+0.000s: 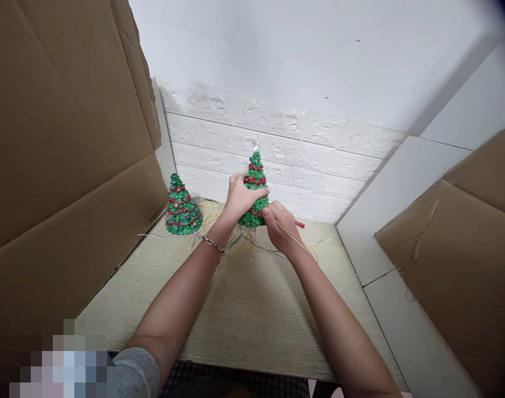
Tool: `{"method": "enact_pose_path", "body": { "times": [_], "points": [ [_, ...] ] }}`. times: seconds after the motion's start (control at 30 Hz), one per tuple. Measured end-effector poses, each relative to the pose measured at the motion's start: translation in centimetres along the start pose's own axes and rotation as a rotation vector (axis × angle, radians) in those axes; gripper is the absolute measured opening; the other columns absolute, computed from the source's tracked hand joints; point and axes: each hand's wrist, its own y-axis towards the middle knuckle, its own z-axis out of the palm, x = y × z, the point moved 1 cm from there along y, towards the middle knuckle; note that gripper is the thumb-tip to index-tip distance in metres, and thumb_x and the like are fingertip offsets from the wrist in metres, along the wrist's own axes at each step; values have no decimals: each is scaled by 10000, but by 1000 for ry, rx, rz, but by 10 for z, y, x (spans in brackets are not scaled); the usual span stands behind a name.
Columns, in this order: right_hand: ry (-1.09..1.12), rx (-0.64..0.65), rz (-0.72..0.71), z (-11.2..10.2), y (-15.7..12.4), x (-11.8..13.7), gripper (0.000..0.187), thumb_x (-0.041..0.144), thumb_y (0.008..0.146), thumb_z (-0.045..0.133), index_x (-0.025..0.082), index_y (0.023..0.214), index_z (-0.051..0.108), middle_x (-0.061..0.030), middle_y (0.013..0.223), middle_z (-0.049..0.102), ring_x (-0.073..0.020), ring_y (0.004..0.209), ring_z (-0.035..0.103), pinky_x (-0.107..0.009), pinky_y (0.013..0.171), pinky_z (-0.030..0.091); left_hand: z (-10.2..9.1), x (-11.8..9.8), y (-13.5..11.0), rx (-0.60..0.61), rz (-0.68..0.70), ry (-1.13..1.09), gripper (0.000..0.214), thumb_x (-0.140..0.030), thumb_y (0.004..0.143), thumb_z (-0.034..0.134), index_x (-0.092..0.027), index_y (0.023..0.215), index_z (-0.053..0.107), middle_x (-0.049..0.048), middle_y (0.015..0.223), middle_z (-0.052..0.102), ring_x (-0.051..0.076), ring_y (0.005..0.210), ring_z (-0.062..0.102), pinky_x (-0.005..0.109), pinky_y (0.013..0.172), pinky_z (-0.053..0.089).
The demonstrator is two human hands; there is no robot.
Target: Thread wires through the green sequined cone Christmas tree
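Head view, left hand [240, 198] hiding beaded tree [255, 176]

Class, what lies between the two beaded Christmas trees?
Thin yellow wires lie between the left tree and the right tree, in the head view.

My left fingers [241, 190] and right fingers [269, 213] are on the tall Christmas tree [254, 179], near the back edge of the worktop [252, 309]. A small Christmas tree [181, 209] stands to its left. Wires [240, 237] lie around the tall tree's foot. A little stick [300, 224] lies to its right. A wall [277, 132] is behind. Cardboard sheets [70, 138] stand along the left side, and more [447, 260] on the right.
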Motion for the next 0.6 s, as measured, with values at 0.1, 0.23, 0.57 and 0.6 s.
{"method": "enact_pose_path", "body": {
  "times": [0.1, 0.23, 0.57, 0.6],
  "points": [
    [-81, -107, 15, 3, -2, 2, 380, 388, 952, 212, 186, 935, 533, -81, 926, 556, -192, 891, 511, -348, 790, 427, 3, 0, -1, 8, 9, -12, 551, -291, 592, 749, -124, 1076, 544, 158, 1225, 492, 260, 1189, 473, 361, 1030, 350],
    [-233, -116, 90, 10, -7, 3, 417, 368, 948, 237, 233, 1309, 394, -129, 1419, 328, -264, 1266, 343, -494, 995, 334, 6, -2, -2, 23, 14, -42, 557, -269, 596, 754, -126, 1092, 547, 157, 1225, 499, 266, 1194, 471, 363, 1029, 356],
    [-475, -23, 96, 15, -11, 1, 766, 593, 857, 393, 223, 1478, 140, -175, 1531, 140, -396, 1383, 150, -686, 998, 216, 8, 2, 2, -15, -8, -335, 419, -258, 580, 746, -164, 965, 611, 120, 1060, 576, 268, 1023, 563, 421, 896, 484],
    [-476, -43, 86, 14, -11, 1, 799, 613, 840, 412, 214, 1478, 143, -181, 1528, 147, -402, 1382, 149, -684, 999, 217, 7, 3, 2, -18, -10, -357, 426, -257, 581, 746, -166, 974, 611, 117, 1053, 580, 266, 1011, 568, 421, 886, 491]
  ]
}}
